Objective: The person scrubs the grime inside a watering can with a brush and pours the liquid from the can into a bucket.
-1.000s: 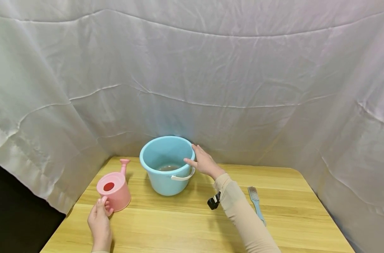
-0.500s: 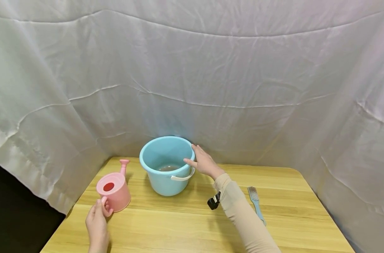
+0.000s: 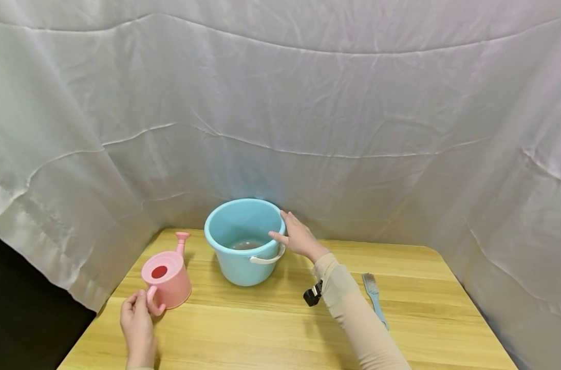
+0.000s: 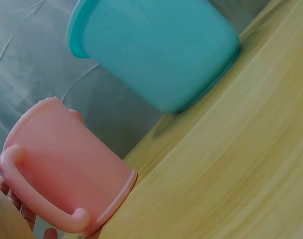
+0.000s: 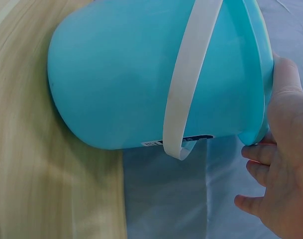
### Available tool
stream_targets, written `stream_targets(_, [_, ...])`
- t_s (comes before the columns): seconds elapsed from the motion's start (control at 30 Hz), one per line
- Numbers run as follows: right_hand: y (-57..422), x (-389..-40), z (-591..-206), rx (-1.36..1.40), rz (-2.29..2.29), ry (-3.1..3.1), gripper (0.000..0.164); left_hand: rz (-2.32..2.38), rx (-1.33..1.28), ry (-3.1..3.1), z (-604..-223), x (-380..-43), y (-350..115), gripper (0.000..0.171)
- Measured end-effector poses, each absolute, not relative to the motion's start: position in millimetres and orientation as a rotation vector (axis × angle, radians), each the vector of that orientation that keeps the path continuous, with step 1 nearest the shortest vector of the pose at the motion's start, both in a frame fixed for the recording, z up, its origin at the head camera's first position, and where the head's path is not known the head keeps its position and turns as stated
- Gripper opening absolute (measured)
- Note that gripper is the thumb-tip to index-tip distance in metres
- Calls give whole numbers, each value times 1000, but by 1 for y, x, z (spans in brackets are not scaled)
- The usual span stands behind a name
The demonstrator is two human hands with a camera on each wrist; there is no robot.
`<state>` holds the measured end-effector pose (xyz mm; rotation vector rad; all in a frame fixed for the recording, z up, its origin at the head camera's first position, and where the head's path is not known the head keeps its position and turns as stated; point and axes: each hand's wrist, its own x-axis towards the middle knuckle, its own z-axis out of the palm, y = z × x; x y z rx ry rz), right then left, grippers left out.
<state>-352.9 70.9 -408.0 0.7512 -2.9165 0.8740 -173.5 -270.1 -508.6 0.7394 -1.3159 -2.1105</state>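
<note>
A pink watering can point(image 3: 173, 288) with a red opening on top stands upright at the left of the table. My left hand point(image 3: 138, 328) is beside its handle point(image 4: 32, 194), fingers loosely bent and no longer around it; in the left wrist view the hand is mostly cut off. Behind and to the right stands a light blue bucket point(image 3: 244, 270) with a white handle point(image 5: 188, 74) hanging down its side. Against the bucket's right rim rests my right hand point(image 3: 300, 239), its fingers spread and fairly straight. Something clear, perhaps a little water, shows at the bucket's bottom.
A blue-handled brush point(image 3: 374, 298) lies on the wooden table point(image 3: 428, 308) to the right of my right forearm. Grey-white cloth point(image 3: 336, 113) hangs around the back and sides, close behind the bucket.
My left hand has let go of the watering can's handle and drawn slightly back to the left. The can, the bucket and my right hand have stayed in place.
</note>
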Motion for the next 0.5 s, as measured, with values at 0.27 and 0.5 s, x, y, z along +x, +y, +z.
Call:
stream_targets(0.27, [71,-351,-410,748,867,-2921,84,-1989,691,-1238,-500,-172,-267,8])
stream_targets(0.5, [71,-353,-409,769,813,-2892,83,-1814,596,-1269,-482,-173,-265,4])
